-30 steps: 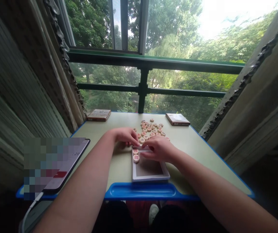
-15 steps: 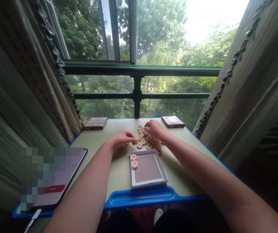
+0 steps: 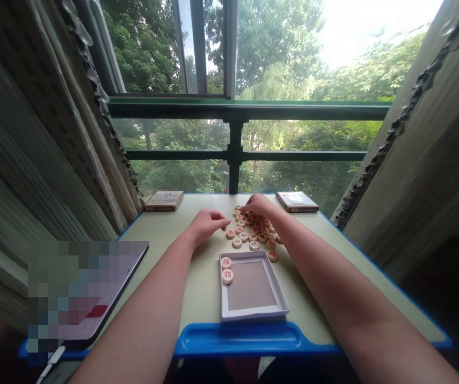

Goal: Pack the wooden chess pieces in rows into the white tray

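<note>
Round wooden xiangqi pieces [image 3: 262, 237] with red or dark characters lie in a loose heap in the middle of the table. My left hand [image 3: 207, 225] is at the heap's left edge, fingers loosely bent and apart, with no piece visible in them. Just below its fingertips lies a red-marked piece [image 3: 230, 234]. My right hand [image 3: 262, 205] reaches over the far end of the heap, its bent fingertips touching pieces there; the palm side is hidden. Nearer to me, a shallow white box tray [image 3: 223, 314] holds two red-marked pieces [image 3: 227, 276] along its left side.
A flat box [image 3: 164, 201] sits at the table's far left, another flat box [image 3: 297, 201] at the far right. A tablet [image 3: 105, 298] with a white cable [image 3: 51, 362] rests at the near left. The table has a blue rim [image 3: 241, 338]. Behind stand a green railing and window.
My left hand has risen slightly off the piece at its fingertips. My right hand stays over the far end, and the pieces look more spread out. The view has shifted a little.
</note>
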`<state>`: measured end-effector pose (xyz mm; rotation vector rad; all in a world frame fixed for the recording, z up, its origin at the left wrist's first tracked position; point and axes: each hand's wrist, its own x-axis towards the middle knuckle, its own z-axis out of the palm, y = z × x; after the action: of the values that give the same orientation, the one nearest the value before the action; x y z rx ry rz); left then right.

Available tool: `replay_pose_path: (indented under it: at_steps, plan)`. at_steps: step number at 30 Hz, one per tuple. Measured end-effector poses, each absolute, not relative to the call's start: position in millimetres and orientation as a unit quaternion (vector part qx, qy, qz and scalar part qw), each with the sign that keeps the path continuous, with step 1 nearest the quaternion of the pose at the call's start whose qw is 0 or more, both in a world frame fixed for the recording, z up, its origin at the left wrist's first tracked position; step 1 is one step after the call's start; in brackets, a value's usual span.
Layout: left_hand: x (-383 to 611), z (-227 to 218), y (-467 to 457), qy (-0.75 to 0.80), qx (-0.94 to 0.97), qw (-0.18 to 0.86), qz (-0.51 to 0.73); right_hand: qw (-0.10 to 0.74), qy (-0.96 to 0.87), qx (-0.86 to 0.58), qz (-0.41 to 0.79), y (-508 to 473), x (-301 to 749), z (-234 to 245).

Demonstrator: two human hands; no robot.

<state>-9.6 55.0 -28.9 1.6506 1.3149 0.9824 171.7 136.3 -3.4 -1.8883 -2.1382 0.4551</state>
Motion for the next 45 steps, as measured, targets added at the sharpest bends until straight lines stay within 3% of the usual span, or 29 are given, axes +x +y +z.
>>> replay_pose_path:
  at_steps: [5, 8, 13, 16, 22, 30, 41, 45]
  plan:
    - [-8, -27, 54, 0.51, 0.649, 0.397, 0.401, 0.212, -0.755, -0.591, 0.19, 108, 172, 17]
    - [-3, -23, 49, 0.501, 0.657, 0.406, 0.39, 0.274, -0.767, -0.503, 0.289, 73, 175, 23]
    - [11, -15, 35, 0.443, 0.68, 0.474, 0.342, 0.422, -0.672, -0.46, 0.398, 19, 185, 8]
    - [17, -13, 29, 0.408, 0.688, 0.498, 0.335, 0.461, -0.649, -0.431, 0.425, 6, 192, -8]
    - [17, -12, 27, 0.414, 0.675, 0.523, 0.317, 0.457, -0.713, -0.375, 0.378, 13, 202, -27]
    - [15, -8, 26, 0.448, 0.649, 0.536, 0.302, 0.396, -0.801, -0.367, 0.257, 12, 206, -21]
    - [9, -4, 26, 0.432, 0.654, 0.562, 0.263, 0.376, -0.847, -0.357, 0.117, 9, 204, -20]
    - [1, 1, 29, 0.491, 0.653, 0.491, 0.301, 0.352, -0.859, -0.363, 0.082, 2, 200, -16]
